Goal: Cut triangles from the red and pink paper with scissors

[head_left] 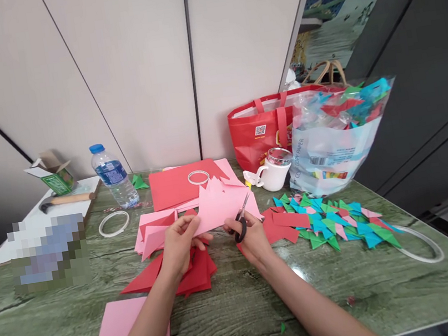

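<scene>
Pink paper (pixel 217 208) pinched in left hand (pixel 180 244), scissors (pixel 242 221) in right hand (pixel 254 239)

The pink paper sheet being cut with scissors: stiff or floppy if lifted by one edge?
The thin pink paper sheet would probably flop: the left hand supports one end while the right hand works black-handled scissors at the other. It looks light, likely sliding easily on the glossy green marble-patterned tabletop.
</scene>
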A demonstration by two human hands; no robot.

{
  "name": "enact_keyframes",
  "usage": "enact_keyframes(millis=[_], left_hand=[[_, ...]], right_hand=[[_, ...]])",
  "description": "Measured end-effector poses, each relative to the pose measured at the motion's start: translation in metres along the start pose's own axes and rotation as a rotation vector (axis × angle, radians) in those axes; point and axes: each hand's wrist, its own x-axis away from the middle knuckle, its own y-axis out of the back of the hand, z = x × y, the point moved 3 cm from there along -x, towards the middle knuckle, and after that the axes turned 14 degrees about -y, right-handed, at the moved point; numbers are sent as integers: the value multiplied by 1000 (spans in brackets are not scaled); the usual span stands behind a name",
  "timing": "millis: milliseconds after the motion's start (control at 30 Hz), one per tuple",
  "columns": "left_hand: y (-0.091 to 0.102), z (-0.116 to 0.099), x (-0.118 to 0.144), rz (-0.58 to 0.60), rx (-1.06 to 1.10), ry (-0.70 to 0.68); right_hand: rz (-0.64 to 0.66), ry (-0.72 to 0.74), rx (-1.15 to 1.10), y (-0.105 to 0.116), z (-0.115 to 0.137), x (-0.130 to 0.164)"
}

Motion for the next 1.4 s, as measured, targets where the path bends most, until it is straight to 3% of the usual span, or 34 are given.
enact_keyframes(millis=[100,200,333,500,700,833,967,1400], left_hand=[[-8,0,3,8,81,-46],[-16,3,8,89,-12,-55],[-14,7,10,53,-243,-90],[-7,10,7,4,-203,-127],[-2,7,5,-59,-229,-144],[12,-5,0,-231,-275,-242],[22,-14,-3,-296,-280,-344],[5,-23,4,-137,-385,-229]], right_hand=[[36,-127,-215,-4,-6,3],[84,-181,-250,-10,-11,10],[112,-72,-127,-18,-15,21],[-11,145,135,-18,-11,26],[-35,146,221,-16,-11,26],[85,34,323,-18,-17,26],[281,-129,460,-24,-24,29],[469,-236,490,-24,-22,31]])
